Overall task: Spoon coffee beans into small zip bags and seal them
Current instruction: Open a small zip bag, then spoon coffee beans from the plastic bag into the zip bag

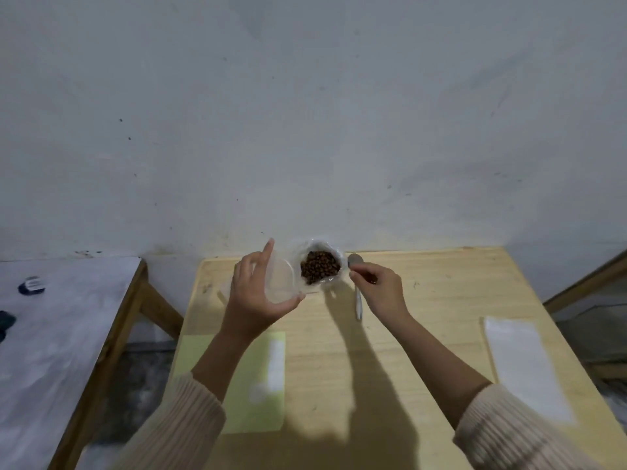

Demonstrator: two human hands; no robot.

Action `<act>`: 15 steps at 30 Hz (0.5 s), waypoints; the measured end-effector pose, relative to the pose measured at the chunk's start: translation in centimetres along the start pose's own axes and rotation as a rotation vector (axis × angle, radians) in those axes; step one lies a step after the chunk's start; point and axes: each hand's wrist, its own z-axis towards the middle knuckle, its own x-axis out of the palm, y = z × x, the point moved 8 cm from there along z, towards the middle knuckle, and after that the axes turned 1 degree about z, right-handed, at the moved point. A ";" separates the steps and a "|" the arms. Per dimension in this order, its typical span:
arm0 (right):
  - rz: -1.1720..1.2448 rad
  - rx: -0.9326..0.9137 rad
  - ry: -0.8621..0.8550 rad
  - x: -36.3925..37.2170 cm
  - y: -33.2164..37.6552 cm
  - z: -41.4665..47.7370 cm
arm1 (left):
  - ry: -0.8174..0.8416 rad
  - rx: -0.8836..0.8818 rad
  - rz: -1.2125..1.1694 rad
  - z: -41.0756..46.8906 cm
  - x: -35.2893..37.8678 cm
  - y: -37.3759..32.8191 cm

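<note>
Brown coffee beans (pixel 320 269) fill an open clear plastic bag (pixel 334 249) standing at the far edge of the wooden table (pixel 424 300). My left hand (pixel 251 296) is just left of it and holds a small clear zip bag (pixel 280 281) between thumb and fingers, with the index finger raised. My right hand (pixel 381 290) is to the right of the beans, fingertips pinched on a metal spoon (pixel 355 259). The spoon's bowl is beside the bean bag and its handle points back toward me.
A light green sheet (pixel 237 385) with a white strip lies near my left forearm. A flat pile of clear bags (pixel 522 361) lies at the table's right side. A white-topped bench (pixel 68 317) with dark objects stands to the left, and the wall is right behind.
</note>
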 end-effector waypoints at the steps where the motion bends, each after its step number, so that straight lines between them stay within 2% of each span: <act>1: -0.046 0.038 -0.021 -0.1 -1.7 0.4 | -0.014 -0.014 0.031 -0.2 0.0 0.6; 6: -0.189 0.173 -0.041 0.7 -7.9 1.9 | 0.052 -0.126 0.044 -1.8 0.9 3.0; 9: -0.345 0.135 -0.002 2.2 -9.4 2.9 | 0.078 -0.185 0.023 -2.5 1.6 3.6; 15: -0.428 0.123 -0.017 3.0 -10.1 4.2 | 0.087 -0.217 -0.020 -2.4 3.4 3.7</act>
